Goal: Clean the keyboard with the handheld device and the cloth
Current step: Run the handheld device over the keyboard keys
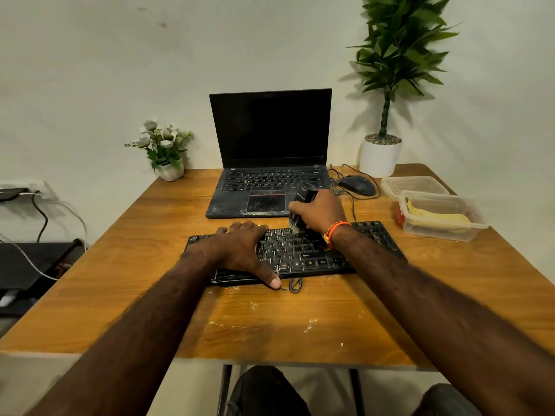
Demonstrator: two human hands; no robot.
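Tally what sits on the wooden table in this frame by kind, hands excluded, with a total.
Keyboards: 1, the black keyboard
Laptops: 1, the laptop
Mice: 1, the mouse
Handheld devices: 1, the handheld device, gripped by the right hand
Clear plastic containers: 2, front container, rear container
Potted plants: 2, flower pot, tall plant
Total: 8

Single head-worn wide-angle view, facing forward and down, close above the table (156, 310), wall behind

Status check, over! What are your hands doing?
Left hand flat on keyboard. Right hand grips handheld device, brushing keys. Nothing blocking. Over.
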